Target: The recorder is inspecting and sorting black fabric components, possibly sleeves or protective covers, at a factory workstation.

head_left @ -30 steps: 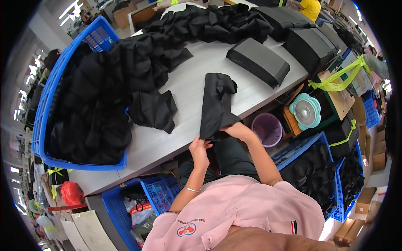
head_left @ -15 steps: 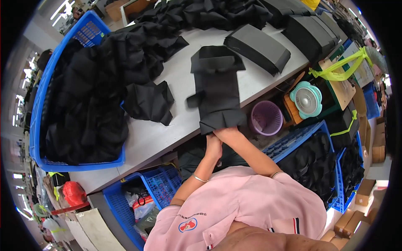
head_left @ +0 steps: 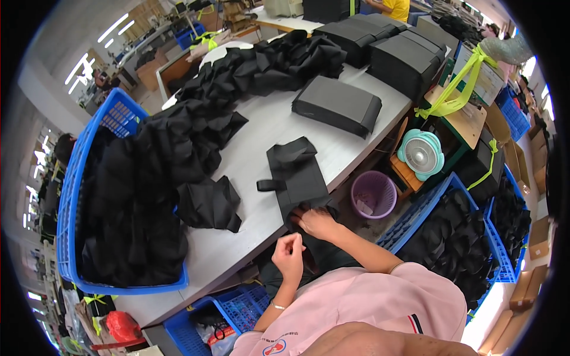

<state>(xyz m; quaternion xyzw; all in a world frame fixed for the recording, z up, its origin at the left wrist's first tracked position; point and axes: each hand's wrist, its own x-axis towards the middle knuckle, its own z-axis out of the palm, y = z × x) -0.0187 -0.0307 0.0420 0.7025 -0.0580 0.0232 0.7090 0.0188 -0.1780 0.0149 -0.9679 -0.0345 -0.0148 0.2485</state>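
A long flat black fabric piece lies at the near edge of the table, its far end folded up and a small loop sticking out on its left side. My right hand grips its near end, fingers curled into the fabric and partly hidden by it. Just left of that and nearer me, my left hand is apart from the fabric, thumb and fingers pinched together; whatever may be between the fingertips is too small to make out. A crumpled black fabric piece lies on the table to the left.
A blue basket heaped with black fabric stands at the left of the table. Flat black stacks lie farther back. Right of the table are a purple bin, a turquoise fan and blue baskets of black fabric.
The fabric piece has come nearer to me and its far end has shifted. My hands, together at its near edge before, have parted; the left one has come away from it.
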